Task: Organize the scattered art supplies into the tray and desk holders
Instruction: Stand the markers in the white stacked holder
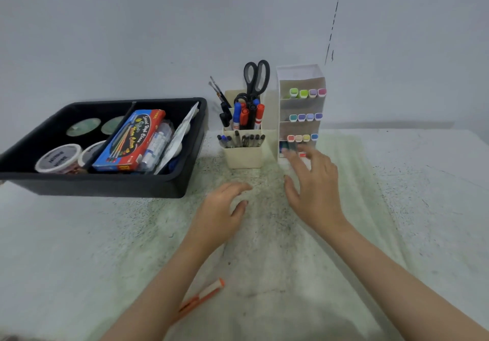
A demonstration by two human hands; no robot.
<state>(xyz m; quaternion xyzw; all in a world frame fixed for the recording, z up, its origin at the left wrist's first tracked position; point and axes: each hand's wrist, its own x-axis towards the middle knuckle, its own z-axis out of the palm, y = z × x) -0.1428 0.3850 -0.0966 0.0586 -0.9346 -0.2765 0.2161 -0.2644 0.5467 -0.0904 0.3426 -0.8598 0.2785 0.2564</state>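
Observation:
A black tray [111, 184] at the left holds paint tubs, a red and blue colour box [129, 139] and a plastic sleeve. A cream pen holder [244, 157] with markers, pens, brushes and black scissors [256, 76] stands in the middle. Beside it a white tiered marker holder [300, 72] carries rows of pastel-capped markers. My right hand [315, 187] hovers with fingers spread just before the marker holder's lowest tier, holding nothing. Over the table in front of the pen holder is my left hand [219, 211], relaxed and empty. An orange and white marker [203, 297] lies loose by my left forearm.
The table top [397, 208] is pale green with dark speckles and meets a plain grey wall behind the holders. A dark crack runs down the wall above the marker holder.

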